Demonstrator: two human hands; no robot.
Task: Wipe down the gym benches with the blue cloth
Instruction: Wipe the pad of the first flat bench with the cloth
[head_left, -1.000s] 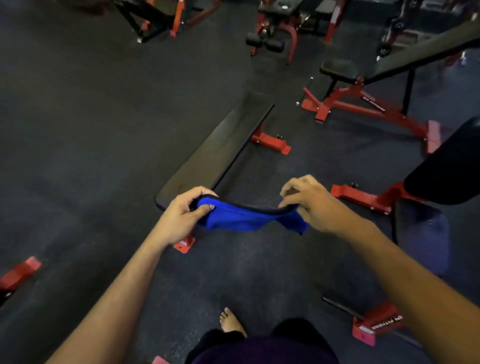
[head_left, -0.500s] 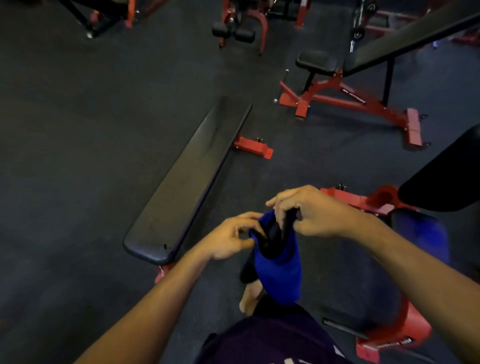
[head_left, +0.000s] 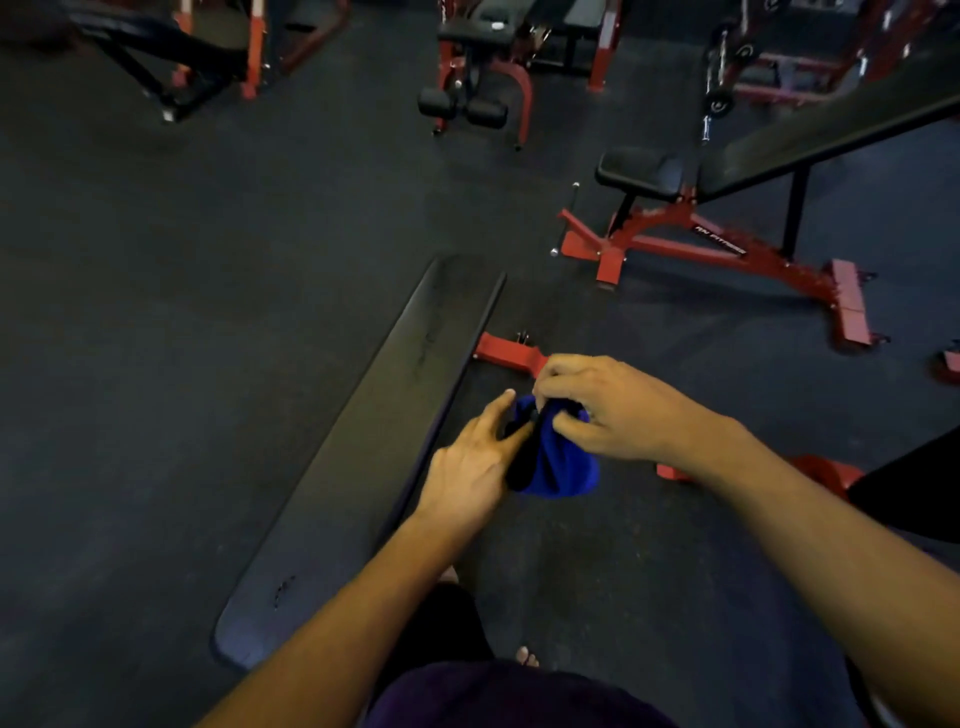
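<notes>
- Blue cloth, stretched flat a sec ago, now bunched and hanging mid-air, right of the flat bench.
- Right hand pinches its top; left hand fingers straight, touching its side.
- Folding looks done; wiping prob. next, bench untouched.

A long flat bench lies on the floor, running from near the person's feet up and away to the right. Both hands are held up just to the right of it. The left hand is on the left side of the cloth, and the right hand is on its top and right side. The fingers of the right hand curl over the top of the cloth. Farther away on the right stands a tilted bench, well apart from the flat one. Behind both, at the far end of the floor, stands a leg machine. One bare foot shows on the floor below the hands.
</notes>
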